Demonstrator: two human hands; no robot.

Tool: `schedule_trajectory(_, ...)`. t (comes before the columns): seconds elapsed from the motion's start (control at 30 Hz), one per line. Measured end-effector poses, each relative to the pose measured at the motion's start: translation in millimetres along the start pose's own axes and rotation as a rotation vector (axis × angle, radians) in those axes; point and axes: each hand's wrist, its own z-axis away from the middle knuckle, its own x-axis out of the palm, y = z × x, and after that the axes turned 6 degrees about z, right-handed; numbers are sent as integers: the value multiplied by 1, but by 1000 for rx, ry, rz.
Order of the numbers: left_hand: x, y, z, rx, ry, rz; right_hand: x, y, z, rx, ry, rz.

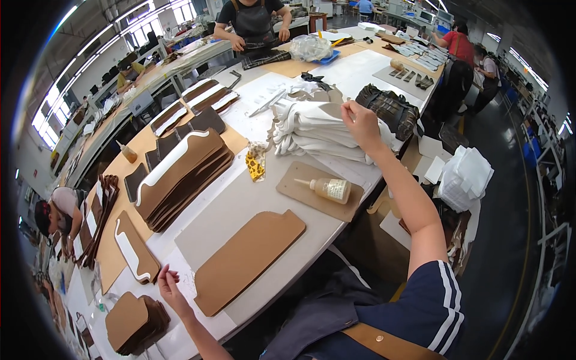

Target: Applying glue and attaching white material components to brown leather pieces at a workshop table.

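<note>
My right hand (362, 123) reaches out over a fanned stack of white cut pieces (312, 129) and pinches the top edge of one. My left hand (168, 287) rests near the table's left edge, fingers curled, fingertips touching a brown piece with a white shaped overlay (135, 247). Between my hands lies a flat tan leather-like panel (249, 258) on a grey board (240, 207). A small glue bottle (327, 188) lies on its side on a brown cardboard pad (300, 180).
A tall stack of brown panels topped with a white strip (180, 174) stands left of centre. More brown stacks (135, 323) lie at the near left. A dark woven pile (390, 109) sits past the white pieces. Other people work at the far end and sides.
</note>
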Motion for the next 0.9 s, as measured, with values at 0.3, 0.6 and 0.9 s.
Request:
schedule_trajectory(0.3,153,82,99,-249,-996,614,-49,-204,62,-714,-325,-238)
schedule_trajectory(0.6,142,88,111,-492,-522,563,-55,-247,173,-722,-581,-672)
schedule_trajectory(0.9,125,83,149,-579,-604,467,-47,-252,169,-412,-553,-656)
